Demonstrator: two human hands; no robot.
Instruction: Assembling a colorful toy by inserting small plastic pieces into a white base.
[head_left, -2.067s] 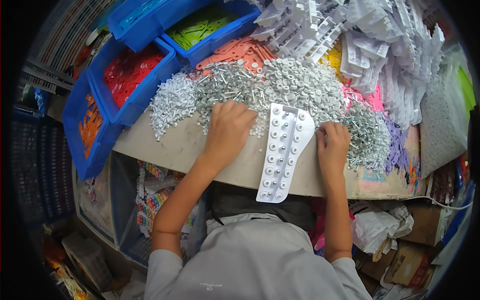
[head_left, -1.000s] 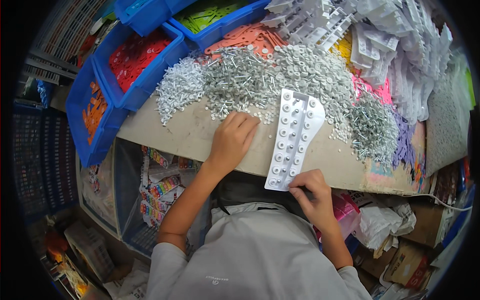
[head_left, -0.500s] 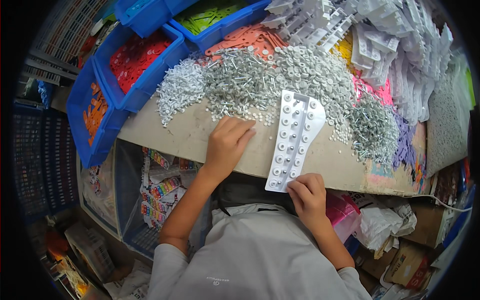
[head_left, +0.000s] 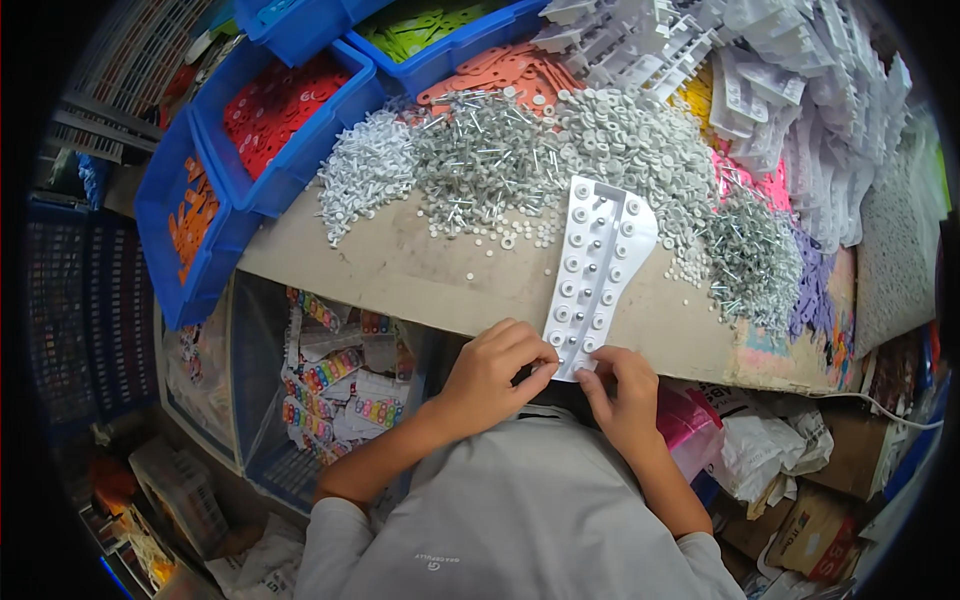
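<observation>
A white plastic jig (head_left: 600, 285), long and wider at its far end, lies over the near edge of the workbench. Round white washers sit in two rows along it, with metal pins standing in the channel between. My right hand (head_left: 627, 400) pinches its near right corner between thumb and fingers. Close to the near left corner is my left hand (head_left: 500, 368), thumb and forefinger pressed together; whatever is between them is too small to make out. Beyond the jig are heaps of white washers (head_left: 635, 140), metal pins (head_left: 485, 155) and small white plastic pieces (head_left: 365, 165).
Blue bins with red pieces (head_left: 285, 115), orange pieces (head_left: 192, 220) and green pieces (head_left: 425, 35) stand left and behind. White plastic parts (head_left: 790, 110) are stacked far right, near another heap of metal pins (head_left: 750, 255). Below the bench edge, a bin holds colourful packets (head_left: 335, 385).
My left hand has come back from beside the small loose discs toward me, to the jig's near left corner. My right hand stays at the near right corner.
</observation>
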